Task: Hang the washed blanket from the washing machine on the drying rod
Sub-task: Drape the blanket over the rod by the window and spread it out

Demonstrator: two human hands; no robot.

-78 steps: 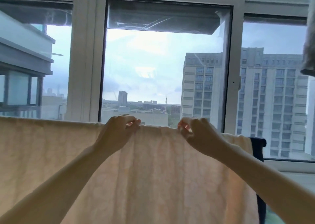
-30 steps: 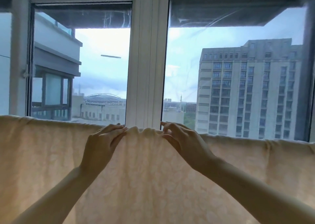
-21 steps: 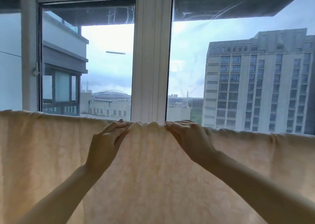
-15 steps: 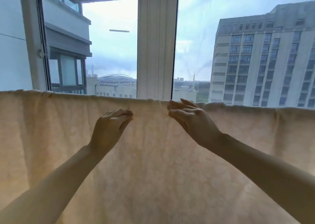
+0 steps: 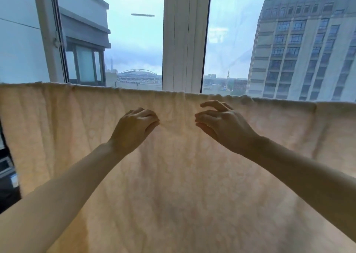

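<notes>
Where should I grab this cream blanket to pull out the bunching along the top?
Probably pinch the pale cream patterned blanket at its top fold, either side of the puckers below the white window post, from the near side. Lower down it hangs flat, offering no edge.

drying rod hidden under blanket (image 5: 173, 185); blanket bottom cut off

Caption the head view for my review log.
Left hand and right hand reach toward a pale cream textured fabric blanket hanging before a white-framed window.
</notes>
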